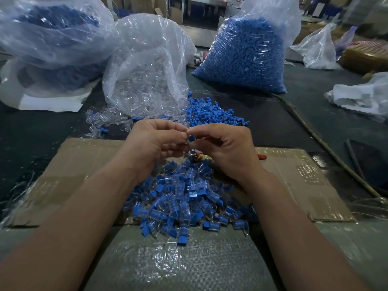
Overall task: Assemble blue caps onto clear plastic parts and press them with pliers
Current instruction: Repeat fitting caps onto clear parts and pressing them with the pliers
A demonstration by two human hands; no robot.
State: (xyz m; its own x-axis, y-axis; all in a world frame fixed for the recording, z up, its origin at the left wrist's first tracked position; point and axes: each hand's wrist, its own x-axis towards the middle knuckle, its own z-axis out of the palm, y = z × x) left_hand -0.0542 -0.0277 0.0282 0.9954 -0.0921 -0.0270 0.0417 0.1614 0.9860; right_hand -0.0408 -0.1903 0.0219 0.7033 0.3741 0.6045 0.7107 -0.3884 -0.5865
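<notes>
My left hand [155, 141] and my right hand [224, 148] meet above the cardboard sheet [84, 164], fingertips together. Between them a small blue cap [191, 138] shows, pinched by my right fingers; my left fingers curl round a clear plastic part that is mostly hidden. Below the hands lies a heap of assembled blue-and-clear pieces [189, 202]. Pliers [260, 156] with red handles lie on the cardboard, mostly hidden behind my right hand. Loose blue caps [212, 114] and loose clear parts [100, 120] lie beyond the hands.
An open bag of clear parts [144, 80] stands at centre back, a full bag of blue caps [247, 55] to its right, another large bag [48, 45] at far left. A thin stick [327, 148] runs along the right. A woven plastic sheet [178, 259] covers the near edge.
</notes>
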